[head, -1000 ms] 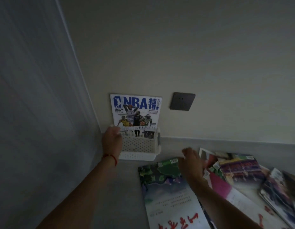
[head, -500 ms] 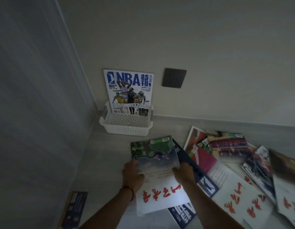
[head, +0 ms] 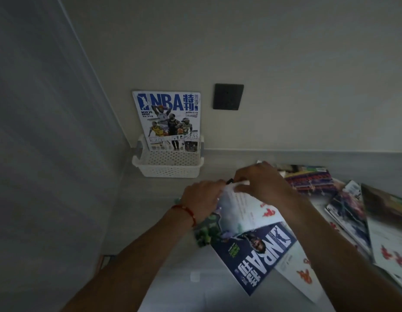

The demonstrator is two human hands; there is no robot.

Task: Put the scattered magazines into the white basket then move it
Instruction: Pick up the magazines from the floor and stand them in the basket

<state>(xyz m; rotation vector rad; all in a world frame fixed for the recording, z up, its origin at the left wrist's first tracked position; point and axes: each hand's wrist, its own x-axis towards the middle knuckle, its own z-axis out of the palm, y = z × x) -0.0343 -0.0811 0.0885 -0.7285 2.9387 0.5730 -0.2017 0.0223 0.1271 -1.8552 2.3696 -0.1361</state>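
Both hands hold one magazine (head: 242, 212), the one with the pale cover and red characters, raised off the worktop (head: 164, 273) just in front of the white basket (head: 168, 168): the left hand (head: 201, 200) grips its left edge, and the right hand (head: 258, 183) pinches its top edge with curled fingers. The cover looks bent between them. The basket sits in the corner against the wall, with one NBA magazine (head: 169, 120) standing upright in it and leaning on the wall. To do this step well, I would flatten the held magazine first, turn it upright with its spine down, and slide it in just in front of the standing one, so neither buckles. A dark blue NBA magazine (head: 258, 253) lies under the held one, nearer than the basket, and more magazines (head: 344, 212) are spread to the basket's right; I judge that these go in next.
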